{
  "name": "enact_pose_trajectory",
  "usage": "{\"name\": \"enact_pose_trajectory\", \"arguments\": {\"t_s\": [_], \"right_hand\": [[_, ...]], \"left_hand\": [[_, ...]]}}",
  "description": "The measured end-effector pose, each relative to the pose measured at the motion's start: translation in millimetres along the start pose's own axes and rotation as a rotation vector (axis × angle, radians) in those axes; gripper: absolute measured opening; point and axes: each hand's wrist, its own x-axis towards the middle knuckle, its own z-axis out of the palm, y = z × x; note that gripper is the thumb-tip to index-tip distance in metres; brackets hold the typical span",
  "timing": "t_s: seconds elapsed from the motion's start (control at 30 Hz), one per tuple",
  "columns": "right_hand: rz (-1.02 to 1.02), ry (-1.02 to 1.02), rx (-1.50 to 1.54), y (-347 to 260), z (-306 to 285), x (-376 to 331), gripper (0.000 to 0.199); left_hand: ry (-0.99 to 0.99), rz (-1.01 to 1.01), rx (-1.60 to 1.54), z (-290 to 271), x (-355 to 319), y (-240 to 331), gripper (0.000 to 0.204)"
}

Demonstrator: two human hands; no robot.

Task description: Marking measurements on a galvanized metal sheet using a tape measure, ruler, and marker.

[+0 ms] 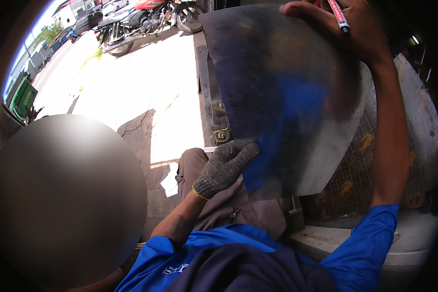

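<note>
Item 1: sheet point(287, 136), 1 pc., thin, grey, semi-glossy, metal-like. Held up at a tilt by both hands, in front of torso & over the lap; blue of shirt point(367, 243) mirrored in its near face.

Item 2: L hand point(224, 168), clad in grey knit glove point(211, 180) w/ yellow cuff point(200, 193). Lower part of sheet's L edge pinched by it: thumb laid on near face, other fingers bunched at the edge, partly hidden.

Item 3: R hand point(362, 29), bare, raised to sheet's top edge. Thumb stretched along that edge; marker point(339, 15), white/red w/ dark cap, clasped in same hand, cap end down. Remaining fingers partly cut off by frame; exact hold on sheet cannot be told.

Item 4: tape measure point(222, 136), blk/yel, seen just beyond glove, near sheet's L edge.

Item 5: paper point(170, 180), white, irreg. outline, on floor point(153, 207) L of trousers point(192, 168).

Item 6: board point(360, 165), dark, w/ grid lines & gold motifs, R side, partly hidden by sheet. 2nd panel point(421, 121), pale grey, seen R of R forearm point(392, 141).

Item 7, outdoors: motorcycle point(148, 20), red/blk, parked on sunlit pavement point(126, 82); green box point(24, 100), far L.

Item 8: round patch, lower L, blurred; contents not discernible.
</note>
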Motion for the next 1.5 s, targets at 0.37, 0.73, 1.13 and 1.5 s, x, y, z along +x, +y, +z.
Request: {"name": "enact_pose_trajectory", "arguments": {"t_s": [0.37,0.73,1.13,1.5], "right_hand": [[0.13,0.103,-0.11,-5,40,-46,0.032],[0.854,-0.174,0.034,174,102,-241,0.076],[1.515,-0.054,0.401,2,163,-405,0.042],[1.504,-0.132,0.32,-51,166,-467,0.036]], "left_hand": [[0.128,0.185,0.477,-23,0,-4,0.042],[-0.109,0.042,0.723,-24,136,-8,0.072],[-0.604,-0.216,0.919,-53,125,-62,0.073],[-0.671,-0.265,1.359,-39,87,-127,0.075]]}}
